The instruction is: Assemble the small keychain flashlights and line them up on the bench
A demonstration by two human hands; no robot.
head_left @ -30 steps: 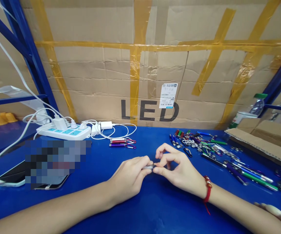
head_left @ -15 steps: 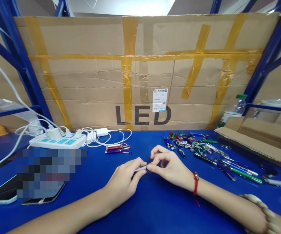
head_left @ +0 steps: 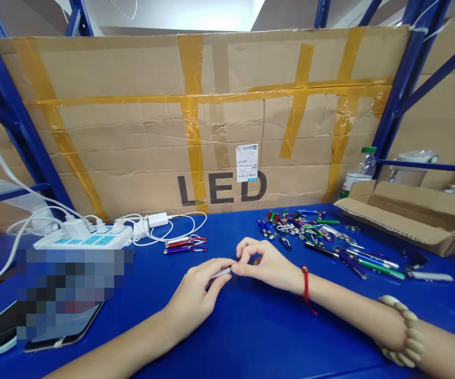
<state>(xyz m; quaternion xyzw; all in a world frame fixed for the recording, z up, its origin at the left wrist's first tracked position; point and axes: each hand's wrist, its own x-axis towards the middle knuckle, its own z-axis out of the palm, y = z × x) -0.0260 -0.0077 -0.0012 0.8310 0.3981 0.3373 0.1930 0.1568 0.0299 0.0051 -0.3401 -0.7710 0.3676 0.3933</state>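
My left hand (head_left: pixel 196 295) rests on the blue table (head_left: pixel 251 337) and is closed around a small silver mini flashlight (head_left: pixel 221 272). My right hand (head_left: pixel 265 263), with a red string at the wrist, pinches the flashlight's tip between thumb and fingers. The two hands meet at the middle of the table. A heap of coloured mini flashlights, keyrings and parts (head_left: pixel 322 242) lies to the right of my right hand. A red one and a purple one with carabiners (head_left: pixel 184 246) lie beyond my left hand.
A white power strip (head_left: pixel 85 239) with chargers and cables sits at the left, with a phone (head_left: pixel 57 331) nearer me. A taped cardboard sheet marked LED (head_left: pixel 219 131) stands behind. An open cardboard box (head_left: pixel 413 216) and a water bottle (head_left: pixel 359 173) are at the right.
The view has tilted up and shifted, so the hands sit lower left in the picture. Both hands keep hold of the small flashlight; my right fingers have shifted slightly at its tip.
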